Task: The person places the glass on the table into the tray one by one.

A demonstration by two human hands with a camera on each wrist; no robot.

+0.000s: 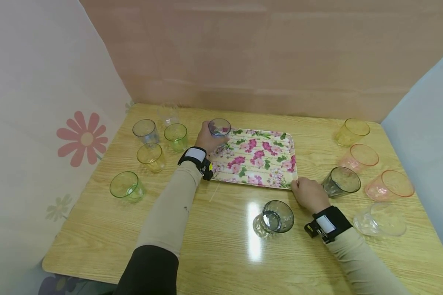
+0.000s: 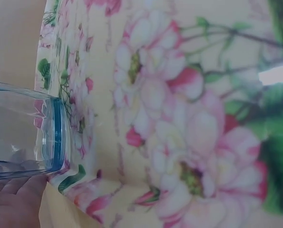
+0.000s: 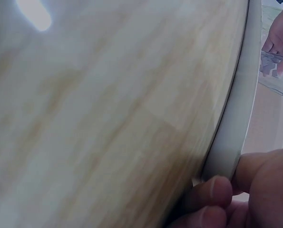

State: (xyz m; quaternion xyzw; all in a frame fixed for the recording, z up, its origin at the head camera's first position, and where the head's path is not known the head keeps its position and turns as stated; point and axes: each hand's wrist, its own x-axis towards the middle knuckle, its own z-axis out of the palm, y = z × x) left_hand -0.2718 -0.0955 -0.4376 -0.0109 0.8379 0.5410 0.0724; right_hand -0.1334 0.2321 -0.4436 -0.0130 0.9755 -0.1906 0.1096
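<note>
My left hand [image 1: 206, 139] grips a bluish clear glass [image 1: 220, 128] over the far left corner of a flower-printed tray [image 1: 243, 179]. In the left wrist view, the glass [image 2: 22, 130] has its thick blue base against the tray's patterned surface [image 2: 108, 152]; whether its weight rests there I cannot tell. My right hand [image 1: 311, 196] pinches the tray's near right corner. The right wrist view has thumb and fingers on the pale tray rim [image 3: 236, 109]. A grey glass [image 1: 277, 216] stands in front of the tray, to the left of my right hand.
On the left stand a blue glass [image 1: 146, 132], a yellow glass [image 1: 151, 157], green glasses [image 1: 177, 137] and a clear glass [image 1: 168, 114]. To the right are a dark grey glass [image 1: 340, 182], a yellow one [image 1: 350, 133], pink ones [image 1: 387, 186] and a clear one [image 1: 380, 219]. Walls border the wooden table [image 1: 214, 254].
</note>
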